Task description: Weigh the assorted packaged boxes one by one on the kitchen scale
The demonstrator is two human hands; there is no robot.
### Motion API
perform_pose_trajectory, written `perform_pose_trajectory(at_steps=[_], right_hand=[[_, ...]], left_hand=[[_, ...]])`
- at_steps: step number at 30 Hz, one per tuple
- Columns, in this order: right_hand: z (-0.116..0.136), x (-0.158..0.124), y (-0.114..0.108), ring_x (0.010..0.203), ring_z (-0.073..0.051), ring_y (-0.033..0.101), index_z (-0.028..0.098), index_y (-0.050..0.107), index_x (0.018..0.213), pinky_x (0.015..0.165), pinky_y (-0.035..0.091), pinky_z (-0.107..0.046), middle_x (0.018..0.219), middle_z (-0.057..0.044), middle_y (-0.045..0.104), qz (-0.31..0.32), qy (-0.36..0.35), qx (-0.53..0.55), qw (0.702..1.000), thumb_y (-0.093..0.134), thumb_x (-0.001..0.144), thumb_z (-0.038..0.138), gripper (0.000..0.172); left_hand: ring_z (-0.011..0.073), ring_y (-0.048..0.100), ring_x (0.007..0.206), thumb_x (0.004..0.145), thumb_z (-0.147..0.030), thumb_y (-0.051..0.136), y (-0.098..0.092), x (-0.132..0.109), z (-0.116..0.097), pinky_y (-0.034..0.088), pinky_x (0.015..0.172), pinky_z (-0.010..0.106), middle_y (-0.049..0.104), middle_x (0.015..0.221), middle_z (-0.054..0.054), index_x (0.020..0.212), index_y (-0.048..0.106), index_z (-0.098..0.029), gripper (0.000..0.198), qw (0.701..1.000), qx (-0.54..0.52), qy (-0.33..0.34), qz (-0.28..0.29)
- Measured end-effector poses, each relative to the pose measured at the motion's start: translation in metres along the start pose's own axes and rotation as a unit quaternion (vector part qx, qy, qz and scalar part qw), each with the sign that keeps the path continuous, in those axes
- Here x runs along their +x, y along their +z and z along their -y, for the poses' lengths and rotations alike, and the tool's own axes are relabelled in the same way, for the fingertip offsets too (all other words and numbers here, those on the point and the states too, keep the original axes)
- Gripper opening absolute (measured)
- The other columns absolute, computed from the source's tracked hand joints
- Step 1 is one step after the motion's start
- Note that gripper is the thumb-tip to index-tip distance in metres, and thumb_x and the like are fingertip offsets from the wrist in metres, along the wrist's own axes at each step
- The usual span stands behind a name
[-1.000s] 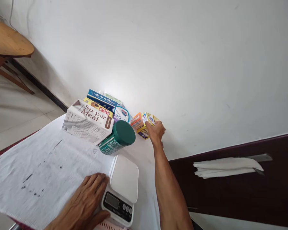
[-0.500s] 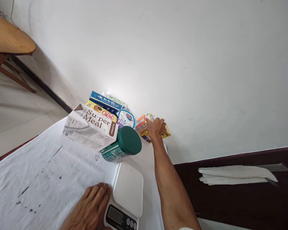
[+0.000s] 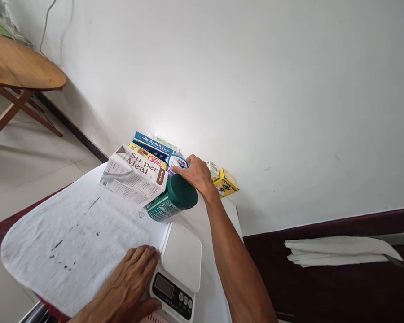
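Observation:
My right hand (image 3: 195,172) reaches over the lying jar with the green lid (image 3: 173,202). Its fingers are curled against a white-and-blue packet (image 3: 179,161) in the pile by the wall; what lies under the palm is hidden. Right of the hand stand a yellow box (image 3: 226,183) and a smaller box (image 3: 213,169). My left hand (image 3: 128,282) lies flat and open on the white cloth (image 3: 70,224), touching the left side of a white kitchen scale (image 3: 182,255). A white "Su-per Meal" carton (image 3: 134,177) lies left of the jar, with a blue box (image 3: 151,141) behind it.
The white wall runs close behind the pile. A round wooden folding table (image 3: 20,67) stands on the tiled floor at the far left. At the right, folded white cloth (image 3: 340,251) rests on a dark brown surface (image 3: 323,291).
My right hand has moved left from the small boxes by the wall to the white-and-blue packet above the jar. The orange box no longer shows. The left hand stays by the scale.

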State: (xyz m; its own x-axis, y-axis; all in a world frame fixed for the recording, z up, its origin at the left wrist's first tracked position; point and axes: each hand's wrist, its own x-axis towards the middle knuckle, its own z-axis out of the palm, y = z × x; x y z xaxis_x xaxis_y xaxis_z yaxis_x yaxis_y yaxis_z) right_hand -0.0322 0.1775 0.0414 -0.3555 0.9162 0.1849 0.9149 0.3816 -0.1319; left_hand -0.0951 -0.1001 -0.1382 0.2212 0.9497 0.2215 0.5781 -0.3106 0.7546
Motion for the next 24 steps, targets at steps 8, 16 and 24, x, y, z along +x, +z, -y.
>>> perform_pose_trajectory(at_steps=[8,16,24], right_hand=[[-0.002,-0.005,-0.019,0.097,-0.025,0.065,0.018,0.065,0.104,0.084,0.048,-0.035,0.108,-0.011,0.071,-0.092,0.015,0.101,0.990,0.068,0.077,0.055,0.047],[-0.039,-0.133,-0.055,0.095,-0.028,0.067,0.021,0.069,0.108,0.084,0.053,-0.041,0.107,-0.010,0.073,-0.200,0.050,0.157,0.966,0.068,0.078,0.064,0.053],[-0.055,-0.239,0.030,0.096,-0.037,0.071,0.024,0.069,0.102,0.083,0.057,-0.050,0.100,-0.011,0.073,-0.095,0.055,0.147,0.983,0.072,0.078,0.051,0.036]], left_hand=[[0.0353,0.050,0.136,0.075,-0.025,0.080,-0.027,0.005,-0.022,0.038,0.118,0.052,0.057,0.147,0.014,0.144,0.054,-0.018,0.075,0.998,0.003,-0.047,0.048],[0.0338,0.050,0.133,0.077,-0.025,0.080,-0.019,-0.002,-0.018,0.038,0.117,0.051,0.057,0.142,0.014,0.139,0.055,-0.017,0.068,1.000,0.003,-0.011,0.008],[0.0305,0.053,0.124,0.084,-0.033,0.077,-0.017,-0.005,-0.014,0.044,0.108,0.049,0.059,0.133,0.011,0.134,0.054,-0.020,0.057,0.999,0.015,0.037,-0.034]])
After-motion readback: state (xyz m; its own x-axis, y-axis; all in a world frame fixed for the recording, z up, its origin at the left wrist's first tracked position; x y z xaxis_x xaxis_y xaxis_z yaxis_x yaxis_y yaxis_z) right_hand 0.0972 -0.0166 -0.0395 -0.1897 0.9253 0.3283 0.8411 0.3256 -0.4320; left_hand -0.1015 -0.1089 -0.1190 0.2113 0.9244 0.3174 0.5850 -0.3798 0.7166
